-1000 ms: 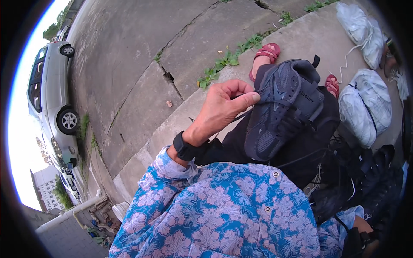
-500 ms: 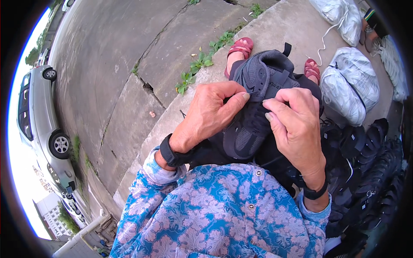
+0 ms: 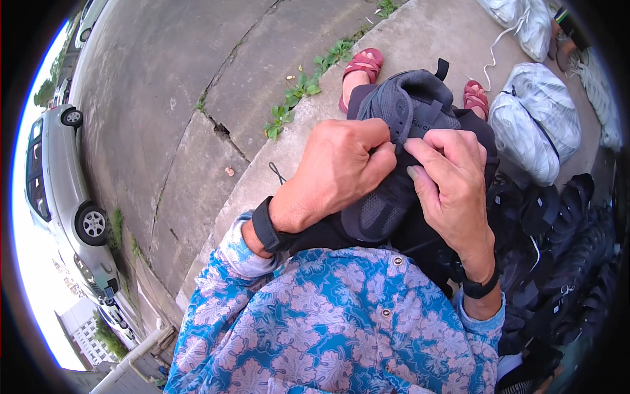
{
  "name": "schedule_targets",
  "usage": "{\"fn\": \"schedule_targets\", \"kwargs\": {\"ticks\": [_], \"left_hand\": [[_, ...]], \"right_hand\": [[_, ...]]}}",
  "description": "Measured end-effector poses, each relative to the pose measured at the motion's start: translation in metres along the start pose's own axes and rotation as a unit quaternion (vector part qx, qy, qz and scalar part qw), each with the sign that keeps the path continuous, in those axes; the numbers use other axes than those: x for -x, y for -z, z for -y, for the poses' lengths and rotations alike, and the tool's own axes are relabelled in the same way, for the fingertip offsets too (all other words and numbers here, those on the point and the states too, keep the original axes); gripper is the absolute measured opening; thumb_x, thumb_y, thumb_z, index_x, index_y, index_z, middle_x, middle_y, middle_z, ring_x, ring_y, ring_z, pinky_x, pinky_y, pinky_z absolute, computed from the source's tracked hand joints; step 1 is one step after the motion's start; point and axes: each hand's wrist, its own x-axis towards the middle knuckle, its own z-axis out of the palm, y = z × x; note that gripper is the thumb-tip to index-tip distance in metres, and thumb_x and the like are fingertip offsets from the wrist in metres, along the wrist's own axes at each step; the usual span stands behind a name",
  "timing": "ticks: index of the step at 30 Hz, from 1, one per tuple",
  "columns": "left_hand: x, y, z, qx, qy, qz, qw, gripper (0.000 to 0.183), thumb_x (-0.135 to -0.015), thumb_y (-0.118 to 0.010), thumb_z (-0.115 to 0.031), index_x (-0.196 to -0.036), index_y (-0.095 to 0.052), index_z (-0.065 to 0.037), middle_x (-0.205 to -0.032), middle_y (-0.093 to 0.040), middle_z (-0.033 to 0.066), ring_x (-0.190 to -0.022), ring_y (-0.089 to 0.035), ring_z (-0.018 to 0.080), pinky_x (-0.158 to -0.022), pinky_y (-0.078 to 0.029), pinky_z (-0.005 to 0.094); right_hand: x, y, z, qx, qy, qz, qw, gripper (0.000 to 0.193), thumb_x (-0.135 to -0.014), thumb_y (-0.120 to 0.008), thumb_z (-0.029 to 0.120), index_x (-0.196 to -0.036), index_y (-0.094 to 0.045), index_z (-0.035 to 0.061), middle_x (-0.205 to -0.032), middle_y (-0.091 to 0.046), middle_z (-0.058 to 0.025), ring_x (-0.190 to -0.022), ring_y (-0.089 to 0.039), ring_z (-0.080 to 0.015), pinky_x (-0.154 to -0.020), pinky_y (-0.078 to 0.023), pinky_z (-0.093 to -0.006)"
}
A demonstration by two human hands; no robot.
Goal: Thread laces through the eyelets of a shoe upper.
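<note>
A dark grey and black lace-up sneaker (image 3: 375,217) rests on my lap, toe towards me, its collar and heel loop pointing away. My left hand (image 3: 341,172) is closed in a pinch over the left eyelet row, with a dark shoelace (image 3: 277,172) showing as a loop beyond that wrist. What its fingertips grip is mostly hidden. Beside the shoe tongue (image 3: 426,113), my right hand (image 3: 454,187) has curled fingers, the index tip against the lacing area and the thumb just below. Anything between those fingertips is too small to make out.
Many black shoes (image 3: 558,262) are heaped at my right. White plastic bags (image 3: 535,125) stand on the concrete ledge at the far right. My feet wear red sandals (image 3: 363,65). Weeds (image 3: 303,88) grow along the ledge's edge; a silver car (image 3: 65,177) is parked left.
My left hand has turned and its fingers have curled in tighter, close by the eyelets. A lace loop shows more clearly at the left. My right hand stays nearly in place.
</note>
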Motion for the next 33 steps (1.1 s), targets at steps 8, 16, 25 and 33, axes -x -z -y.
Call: {"fn": "schedule_targets", "kwargs": {"ticks": [8,16,25,33], "left_hand": [[0.006,0.0,0.007,0.085,0.061,-0.005,0.994,0.026,-0.095,-0.057,-0.023,-0.084,-0.06,0.001,-0.063,-0.049,0.0009,-0.061,-0.045,0.0088,-0.053,-0.039,0.0283],[0.009,-0.007,0.022,0.108,0.046,0.002,0.993,0.026,-0.094,-0.057,-0.022,-0.082,-0.059,0.0,-0.064,-0.048,0.0059,-0.06,-0.044,0.0126,-0.054,-0.039,0.0306],[0.012,0.004,0.014,0.153,0.048,-0.012,0.987,0.023,-0.094,-0.058,-0.022,-0.087,-0.062,-0.001,-0.06,-0.051,0.0025,-0.056,-0.047,0.0109,-0.052,-0.039,0.0283],[0.012,0.083,0.024,0.56,0.089,-0.134,0.813,0.023,-0.102,-0.041,-0.026,-0.103,-0.053,-0.006,-0.066,-0.039,-0.0041,-0.056,-0.036,0.0089,-0.058,-0.034,0.0264]], "right_hand": [[-0.008,-0.002,-0.015,0.005,-0.023,-0.03,0.999,0.029,-0.071,-0.07,0.004,-0.1,-0.068,0.0059,-0.094,-0.057,-0.0031,-0.093,-0.053,-0.0238,-0.083,-0.038,-0.0383],[-0.025,-0.01,-0.014,-0.011,0.044,0.01,0.999,0.015,-0.072,-0.068,0.003,-0.087,-0.068,0.0059,-0.094,-0.057,-0.002,-0.096,-0.052,-0.0243,-0.087,-0.037,-0.0387],[-0.013,0.0,-0.008,0.112,0.051,0.004,0.992,0.015,-0.075,-0.064,0.006,-0.089,-0.058,0.0073,-0.101,-0.052,-0.0075,-0.102,-0.049,-0.0276,-0.093,-0.034,-0.0421],[0.027,0.049,-0.075,0.219,-0.077,-0.034,0.972,0.018,-0.078,-0.06,0.002,-0.096,-0.059,0.0074,-0.107,-0.053,-0.0102,-0.102,-0.05,-0.0311,-0.089,-0.038,-0.042]]}}
